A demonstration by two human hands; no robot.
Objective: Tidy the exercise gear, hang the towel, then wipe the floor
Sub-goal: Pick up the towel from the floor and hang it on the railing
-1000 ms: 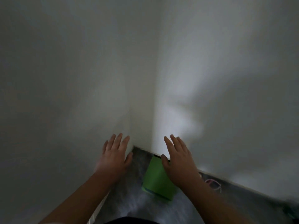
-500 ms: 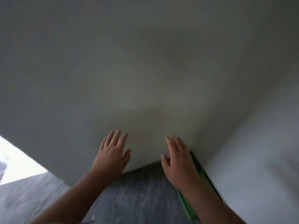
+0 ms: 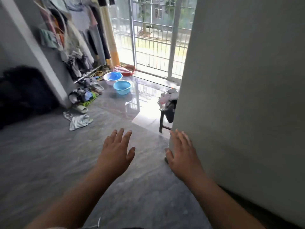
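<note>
My left hand [image 3: 116, 150] is held out over the grey floor [image 3: 41, 159], fingers straight and spread, holding nothing. My right hand [image 3: 182, 153] is stretched out the same way beside the corner of a white wall [image 3: 247, 96], also empty. A crumpled pale towel [image 3: 79, 122] lies on the floor ahead and to the left of both hands, with a white cord [image 3: 67, 115] beside it. The green mat is out of view.
Clothes hang on a rack [image 3: 77, 38] at the back left above shoes and slippers [image 3: 85, 95]. Two basins, white [image 3: 113, 78] and blue [image 3: 122, 87], stand near the barred balcony door [image 3: 153, 38]. A dark stool with clutter [image 3: 167, 104] stands by the wall corner.
The view has swung left from the wall corner and the green mat to the open room. Both hands stay outstretched and empty.
</note>
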